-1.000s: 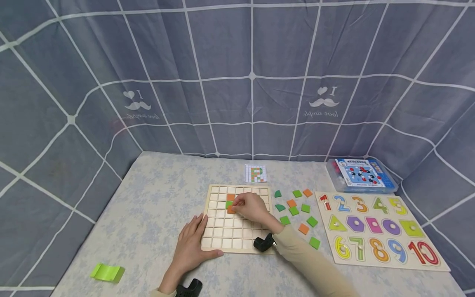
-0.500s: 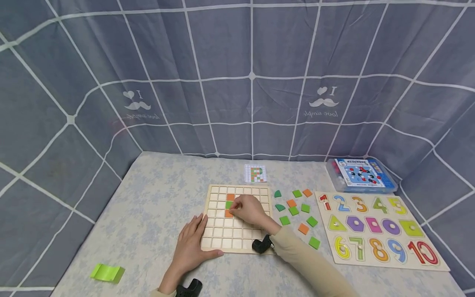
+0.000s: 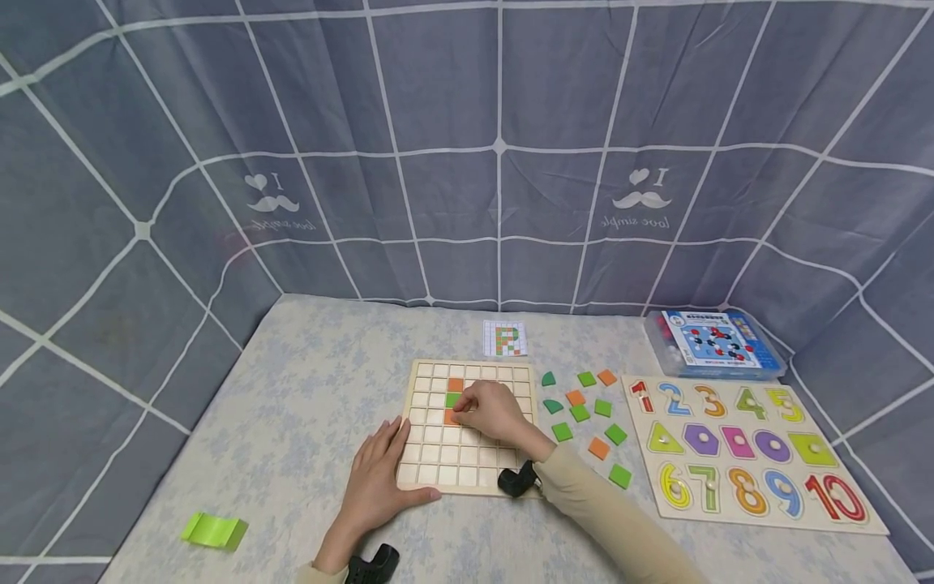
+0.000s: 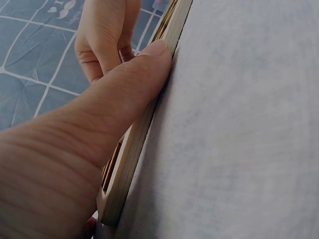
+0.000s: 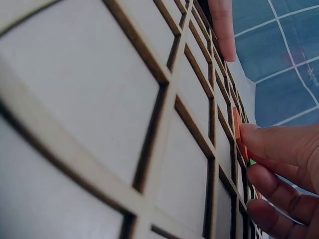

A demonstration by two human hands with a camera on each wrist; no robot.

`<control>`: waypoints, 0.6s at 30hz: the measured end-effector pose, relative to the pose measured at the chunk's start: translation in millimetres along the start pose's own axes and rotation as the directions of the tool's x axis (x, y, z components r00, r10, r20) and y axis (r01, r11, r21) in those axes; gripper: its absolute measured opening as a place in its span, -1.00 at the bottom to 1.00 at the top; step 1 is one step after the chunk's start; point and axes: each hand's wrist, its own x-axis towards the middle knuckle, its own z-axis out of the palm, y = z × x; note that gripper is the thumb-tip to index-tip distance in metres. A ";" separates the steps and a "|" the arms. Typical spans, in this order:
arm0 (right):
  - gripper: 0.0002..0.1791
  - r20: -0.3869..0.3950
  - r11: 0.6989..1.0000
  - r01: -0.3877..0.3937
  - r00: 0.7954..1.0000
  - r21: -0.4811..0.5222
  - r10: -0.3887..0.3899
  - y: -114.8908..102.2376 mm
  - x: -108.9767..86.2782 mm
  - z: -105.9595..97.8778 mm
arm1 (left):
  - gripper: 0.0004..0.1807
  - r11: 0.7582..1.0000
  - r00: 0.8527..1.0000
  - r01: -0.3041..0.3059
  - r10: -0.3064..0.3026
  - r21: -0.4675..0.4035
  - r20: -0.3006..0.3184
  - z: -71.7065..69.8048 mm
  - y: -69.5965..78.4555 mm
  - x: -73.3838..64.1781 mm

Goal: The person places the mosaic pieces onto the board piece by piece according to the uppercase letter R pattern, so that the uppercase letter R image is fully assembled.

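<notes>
A wooden grid board (image 3: pixel 428 454) lies on the table. One orange tile (image 3: pixel 456 384) and, below it in the same column, a green tile (image 3: pixel 452 400) sit in its cells. My right hand (image 3: pixel 492 412) pinches an orange square tile (image 5: pixel 239 132) at the cell below the green one. In the right wrist view the thumb is on this tile, which stands a little proud of the grid. My left hand (image 3: pixel 377 472) rests along the board's left edge with fingers straight. Its thumb (image 4: pixel 134 74) lies against the near edge in the left wrist view.
Loose green tiles (image 3: pixel 620 475), orange tiles (image 3: pixel 599 448) and dark green quarter-round pieces (image 3: pixel 552 406) lie right of the board. Behind it is a pattern card (image 3: pixel 505 338). A number puzzle (image 3: pixel 737 442) and a plastic box (image 3: pixel 715 345) stand right; a bright green block (image 3: pixel 215 531) lies left.
My right hand has shifted slightly left, bringing the orange tile from right of the column to the cell below the green tile. The left hand stays on the board.
</notes>
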 end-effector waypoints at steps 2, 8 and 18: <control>-0.94 0.006 1.000 -0.001 1.000 -0.001 0.001 -0.2 -0.4 -0.6 | 0.24 1.000 1.000 0.001 -0.001 0.001 0.003 0.2 -0.2 -0.2; -0.92 0.018 0.999 0.036 0.999 0.003 -0.036 0.3 -2.1 -2.8 | 0.24 1.000 1.000 -0.003 0.002 -0.008 -0.008 0.4 0.3 -0.7; -0.87 -0.063 0.998 -0.003 0.998 0.067 0.008 17.8 -6.4 -17.6 | 0.26 1.000 1.000 0.017 -0.017 0.000 0.010 -0.3 -0.3 0.4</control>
